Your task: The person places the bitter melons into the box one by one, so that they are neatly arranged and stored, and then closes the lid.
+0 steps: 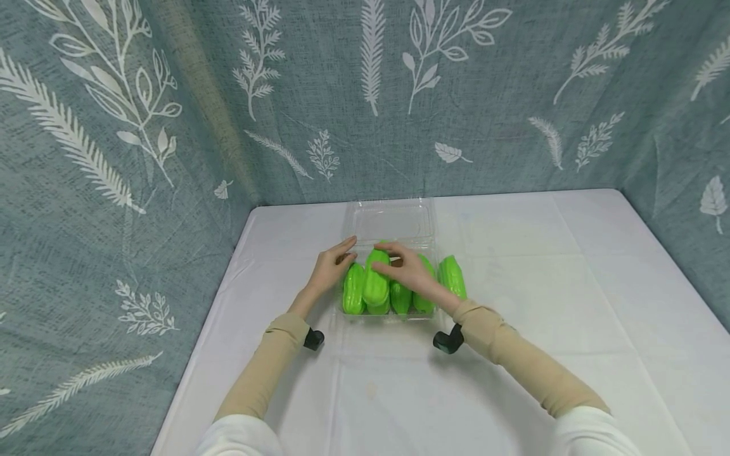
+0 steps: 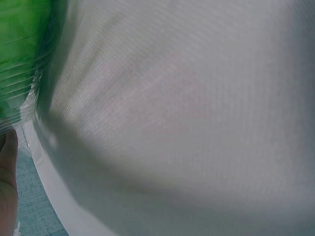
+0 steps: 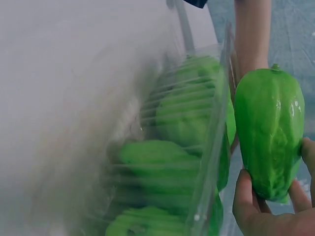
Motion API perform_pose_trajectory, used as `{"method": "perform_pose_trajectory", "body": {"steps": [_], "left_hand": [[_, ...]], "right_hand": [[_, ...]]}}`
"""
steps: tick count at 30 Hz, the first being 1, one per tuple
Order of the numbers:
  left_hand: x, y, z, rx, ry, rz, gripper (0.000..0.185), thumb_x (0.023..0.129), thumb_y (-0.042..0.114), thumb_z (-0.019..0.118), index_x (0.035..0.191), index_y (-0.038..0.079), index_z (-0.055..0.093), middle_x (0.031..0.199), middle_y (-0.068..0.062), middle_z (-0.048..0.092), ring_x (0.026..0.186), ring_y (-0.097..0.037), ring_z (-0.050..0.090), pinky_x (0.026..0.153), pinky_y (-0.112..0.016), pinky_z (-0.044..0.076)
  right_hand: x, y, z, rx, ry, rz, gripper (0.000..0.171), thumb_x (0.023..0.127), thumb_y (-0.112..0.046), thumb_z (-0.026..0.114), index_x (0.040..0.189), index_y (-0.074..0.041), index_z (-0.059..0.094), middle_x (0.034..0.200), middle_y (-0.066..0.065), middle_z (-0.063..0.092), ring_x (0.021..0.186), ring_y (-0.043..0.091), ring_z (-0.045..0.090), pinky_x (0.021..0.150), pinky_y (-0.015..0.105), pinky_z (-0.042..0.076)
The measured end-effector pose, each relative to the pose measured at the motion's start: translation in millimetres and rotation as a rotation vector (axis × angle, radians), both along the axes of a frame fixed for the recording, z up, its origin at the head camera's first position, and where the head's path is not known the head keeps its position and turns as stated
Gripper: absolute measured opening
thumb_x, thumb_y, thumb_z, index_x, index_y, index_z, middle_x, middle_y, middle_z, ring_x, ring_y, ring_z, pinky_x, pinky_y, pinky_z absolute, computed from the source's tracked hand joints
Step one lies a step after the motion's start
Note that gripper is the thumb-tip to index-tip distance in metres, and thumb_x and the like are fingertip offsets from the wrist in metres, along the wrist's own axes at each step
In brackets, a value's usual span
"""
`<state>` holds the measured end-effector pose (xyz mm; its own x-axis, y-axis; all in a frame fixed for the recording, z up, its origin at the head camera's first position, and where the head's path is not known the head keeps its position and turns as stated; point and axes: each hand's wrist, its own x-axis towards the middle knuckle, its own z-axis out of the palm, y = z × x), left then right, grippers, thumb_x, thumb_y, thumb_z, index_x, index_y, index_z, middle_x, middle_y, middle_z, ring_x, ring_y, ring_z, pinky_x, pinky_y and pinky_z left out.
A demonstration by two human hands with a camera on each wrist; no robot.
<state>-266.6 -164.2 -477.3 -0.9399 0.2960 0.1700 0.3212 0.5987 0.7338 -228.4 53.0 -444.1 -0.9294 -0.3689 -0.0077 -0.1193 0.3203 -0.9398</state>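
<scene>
A clear plastic clamshell tray (image 1: 393, 315) sits on the white table with its lid (image 1: 392, 221) folded open at the back. Several green chayote-like vegetables (image 1: 353, 292) lie in it side by side. My right hand (image 1: 388, 256) grips one more green vegetable (image 1: 375, 285) from above, over the tray. In the right wrist view the held vegetable (image 3: 268, 137) hangs just outside the tray wall (image 3: 211, 147), with the fingers (image 3: 243, 196) curled under it. My left hand (image 1: 333, 266) rests against the tray's left rear corner with its fingers fairly straight. The left wrist view shows only the tray's ribbed wall (image 2: 19, 103).
Another green vegetable (image 1: 453, 277) lies just to the right of the tray, apparently outside it. A white cloth (image 1: 570, 304) covers the table. Leaf-patterned blue fabric walls (image 1: 114, 158) close in the left, back and right sides.
</scene>
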Motion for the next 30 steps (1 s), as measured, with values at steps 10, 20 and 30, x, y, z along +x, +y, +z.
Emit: {"method": "perform_pose_trajectory", "body": {"steps": [10,20,30], "left_hand": [[0.1,0,-0.1,-0.010,-0.006,0.003,0.045,0.098,0.017,0.054,0.140,0.006,0.045,0.147,-0.010,0.043,0.125,-0.029,0.053,0.100,-0.043,0.049],[-1.0,0,-1.7,-0.001,0.004,-0.002,0.044,0.097,0.016,0.054,0.139,0.003,0.046,0.146,-0.014,0.044,0.125,-0.030,0.053,0.100,-0.044,0.049],[0.0,-2,-2.9,0.025,0.038,-0.028,0.045,0.099,0.020,0.052,0.140,0.003,0.045,0.146,-0.015,0.042,0.124,-0.032,0.053,0.098,-0.045,0.050]], "right_hand": [[2.7,-9,-5.0,-0.002,-0.003,0.030,0.053,0.092,-0.028,0.064,0.139,-0.011,0.048,0.144,0.013,0.046,0.116,0.034,0.057,0.092,0.041,0.054],[3.9,-16,-6.2,0.036,0.044,0.039,0.053,0.092,-0.028,0.064,0.138,-0.009,0.048,0.142,0.010,0.049,0.111,0.032,0.059,0.090,0.039,0.054],[6.1,-19,-6.7,0.076,0.099,0.062,0.056,0.091,-0.027,0.065,0.140,-0.007,0.045,0.145,0.014,0.045,0.115,0.035,0.057,0.093,0.042,0.052]]}}
